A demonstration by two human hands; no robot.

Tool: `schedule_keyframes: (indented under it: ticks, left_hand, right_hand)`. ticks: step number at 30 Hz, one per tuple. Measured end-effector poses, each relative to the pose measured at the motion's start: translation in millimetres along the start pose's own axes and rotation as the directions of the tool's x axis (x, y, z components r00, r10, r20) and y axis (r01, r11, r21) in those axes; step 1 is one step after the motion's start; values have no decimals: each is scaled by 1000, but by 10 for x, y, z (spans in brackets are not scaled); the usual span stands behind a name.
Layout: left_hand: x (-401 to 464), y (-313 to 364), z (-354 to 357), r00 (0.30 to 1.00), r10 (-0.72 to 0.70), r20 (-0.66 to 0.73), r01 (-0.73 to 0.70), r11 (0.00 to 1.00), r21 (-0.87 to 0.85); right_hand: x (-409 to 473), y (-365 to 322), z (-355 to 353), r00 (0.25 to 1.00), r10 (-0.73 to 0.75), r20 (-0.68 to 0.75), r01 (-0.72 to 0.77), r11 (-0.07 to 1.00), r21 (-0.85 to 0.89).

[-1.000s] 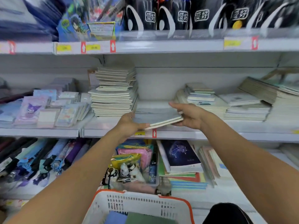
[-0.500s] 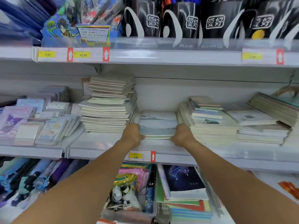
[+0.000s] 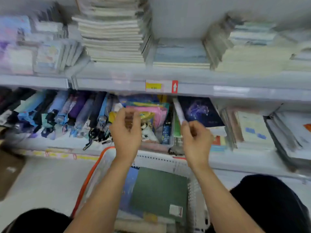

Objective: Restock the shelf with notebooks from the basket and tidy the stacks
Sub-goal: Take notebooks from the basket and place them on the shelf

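Head view: left hand (image 3: 126, 132) and right hand (image 3: 196, 137) hover loosely curled, holding nothing, above basket (image 3: 94, 172).

White shelf (image 3: 107, 82) with notebook stacks (image 3: 111, 36); basket (image 3: 94, 174) on floor (image 3: 42, 182).

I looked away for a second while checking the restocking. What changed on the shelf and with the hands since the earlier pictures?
Both hands let go of the blue-covered notebooks, now lying on the shelf between the two taller stacks. The left hand and right hand have drawn back, empty, above the basket. The green notebook stays in the basket, and the tall stack is unchanged.
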State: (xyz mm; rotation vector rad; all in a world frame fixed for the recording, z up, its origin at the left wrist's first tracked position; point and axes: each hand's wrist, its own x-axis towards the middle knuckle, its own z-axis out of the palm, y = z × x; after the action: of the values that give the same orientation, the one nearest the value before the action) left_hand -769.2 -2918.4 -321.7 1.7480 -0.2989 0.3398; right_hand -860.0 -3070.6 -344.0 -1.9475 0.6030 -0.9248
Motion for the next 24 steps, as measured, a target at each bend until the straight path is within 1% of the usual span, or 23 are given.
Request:
schedule_keyframes:
  ticks: [1,2,3,4,5,6,7,8,9,10,11,12,13,14,15,16,17,18,19,21,22,23,24]
  left_hand:
    - [-336,-462,-115,964,-257,72,253,966,61]
    - [-693,-837,-268,824,-542,166,528,840,124]
    - [-1023,-1065,-439,602,-731,321,720,671,177]
    - [-1348,-1231,-565,447,-803,393,805,553,214]
    - [-1608,-1324,-692,372,-760,534,739,590,325]
    - [-1772,-1416,-755,274,-816,509,694,534,483]
    - [-1864,-1480,-793,242,-878,413,670,459,584]
    - [-1865,-1502,-804,327,-910,255,713,415,565]
    - [-1852,-1512,-808,359,-904,232,718,426,551]
    - [-1825,-1527,-811,344,-913,220,734,408,543]
    - [-1811,-1571,-843,310,-930,196,767,367,527]
    - [-1806,-1605,-868,303,-934,188,758,356,546]
    - [-1804,-1629,-906,303,-935,187,763,355,540]
    - [-1818,-1653,-934,305,-935,184,775,355,523]
    - [-1831,-1687,-941,320,-934,160,788,356,502]
    - [-1835,-1680,-932,325,-934,146,799,354,485]
    - [-1843,-1690,-913,317,-937,147,817,348,459]
    - [-1845,-1687,-889,287,-945,154,842,326,429]
    - [-1852,-1708,-859,265,-950,167,858,312,409]
    - [-1829,-1702,-813,244,-954,172,869,294,398]
    - [-1813,-1689,-809,227,-958,177,874,281,396]
    - [-1791,-1676,-801,216,-959,181,884,271,382]
    - [-1758,-1639,-795,203,-959,199,895,264,359]
  right_hand:
    - [-348,390,171,964,153,219,-130,985,-114]
    - [-695,700,305,823,354,444,-235,924,-300]
    - [-1036,1026,419,626,521,580,-228,834,-502]
    - [-1319,1212,461,477,614,629,-183,769,-612]
    - [-1539,1446,534,417,643,642,-144,744,-652]
    - [-1672,1562,582,392,647,654,-76,731,-678]
    - [-1735,1746,644,394,656,644,-10,703,-711]
    - [-1769,2142,736,410,695,591,38,635,-772]
    - [-1735,2302,781,434,718,544,35,589,-807]
    - [-1672,2367,796,418,769,484,-7,536,-844]
    - [-1609,2273,771,400,811,426,-119,507,-854]
    - [-1550,2057,715,313,867,388,-272,473,-838]
    - [-1545,1987,693,178,910,375,-422,414,-806]
    - [-1547,1996,681,122,923,365,-515,373,-772]
    - [-1570,2034,689,99,929,358,-566,348,-747]
    - [-1575,2051,667,117,936,331,-610,331,-720]
    - [-1598,2111,667,163,940,298,-659,329,-677]
    - [-1620,2161,654,187,945,269,-714,319,-623]
    - [-1633,2139,642,193,951,240,-781,297,-550]
    - [-1600,2090,617,203,963,177,-832,265,-488]
    - [-1561,1969,603,208,962,175,-848,266,-458]
    - [-1519,1914,617,198,959,204,-880,266,-394]
    - [-1476,1837,615,173,950,260,-904,258,-341]
